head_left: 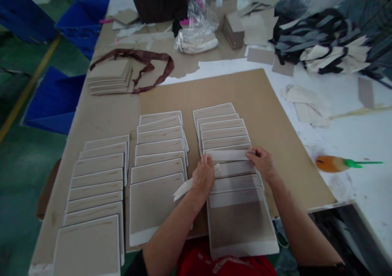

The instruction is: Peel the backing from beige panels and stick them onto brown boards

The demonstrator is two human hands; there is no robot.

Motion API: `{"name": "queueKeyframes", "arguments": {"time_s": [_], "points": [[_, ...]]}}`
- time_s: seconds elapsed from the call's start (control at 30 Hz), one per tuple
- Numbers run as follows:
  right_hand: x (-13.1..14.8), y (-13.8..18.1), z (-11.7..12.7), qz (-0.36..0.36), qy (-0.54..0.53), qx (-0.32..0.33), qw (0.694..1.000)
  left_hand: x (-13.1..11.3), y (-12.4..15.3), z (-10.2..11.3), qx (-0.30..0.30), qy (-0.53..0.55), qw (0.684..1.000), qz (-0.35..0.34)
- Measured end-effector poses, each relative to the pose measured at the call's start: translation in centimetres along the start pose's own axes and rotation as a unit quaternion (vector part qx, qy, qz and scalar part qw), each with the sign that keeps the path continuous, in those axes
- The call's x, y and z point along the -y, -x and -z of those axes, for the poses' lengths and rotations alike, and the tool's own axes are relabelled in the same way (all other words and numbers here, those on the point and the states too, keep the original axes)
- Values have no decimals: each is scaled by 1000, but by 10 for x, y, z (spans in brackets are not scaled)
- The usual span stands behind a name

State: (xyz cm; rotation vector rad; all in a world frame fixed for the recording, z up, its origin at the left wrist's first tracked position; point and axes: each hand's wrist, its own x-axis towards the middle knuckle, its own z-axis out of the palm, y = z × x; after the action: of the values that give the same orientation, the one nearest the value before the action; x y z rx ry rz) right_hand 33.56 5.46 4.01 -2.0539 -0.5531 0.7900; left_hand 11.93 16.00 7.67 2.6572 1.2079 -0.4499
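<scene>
A pale strip (229, 155) lies across one of the overlapping beige panels in the right-hand column. My right hand (261, 161) pinches its right end. At its left end my left hand (203, 174) is closed, with fingertips on the strip. More loose pale strips (183, 189) stick out from under that left hand, on both sides of the palm. Nearer to me, similar pale bands (234, 201) cross the panels, and the front panel (241, 223) shows most of its face. Whether the strips are paper or cloth I cannot tell.
Two more columns of overlapping panels, a middle one (156, 204) and a left one (88, 243), stand beside this one on brown board (269, 116). An orange bottle with a green nozzle (332, 163) lies right. Behind are stacked panels (108, 78), a brown ribbon (159, 57) and dark strips (318, 31).
</scene>
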Motion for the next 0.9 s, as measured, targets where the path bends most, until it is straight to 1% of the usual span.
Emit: {"name": "queueKeyframes", "arguments": {"time_s": [0.07, 0.17, 0.3, 0.4, 0.5, 0.57, 0.7, 0.9], "points": [[1, -7, -5, 9, -8, -27, 1000, 0, 0, 1, -7, -9, 1000, -3], [4, -16, -10, 23, -3, -43, 999, 0, 1, 0, -12, -8, 1000, -9], [3, -18, -12, 34, 8, -76, 997, 0, 2, -5, -4, -5, 1000, -10], [-4, -12, -14, 61, -7, -102, 993, -1, 3, -10, 2, -4, 1000, -3], [-18, -8, -16, 100, -17, -147, 984, -1, 2, -13, 5, -3, 1000, 0], [-27, -6, -18, 112, -28, -166, 979, -1, 1, -14, 3, -3, 1000, -1], [-33, -7, -22, 117, -65, -176, 975, 0, 1, -18, -4, -3, 1000, -4], [-21, -4, -24, 168, -113, -193, 960, 0, 1, -25, -23, -5, 1000, -6]]}}
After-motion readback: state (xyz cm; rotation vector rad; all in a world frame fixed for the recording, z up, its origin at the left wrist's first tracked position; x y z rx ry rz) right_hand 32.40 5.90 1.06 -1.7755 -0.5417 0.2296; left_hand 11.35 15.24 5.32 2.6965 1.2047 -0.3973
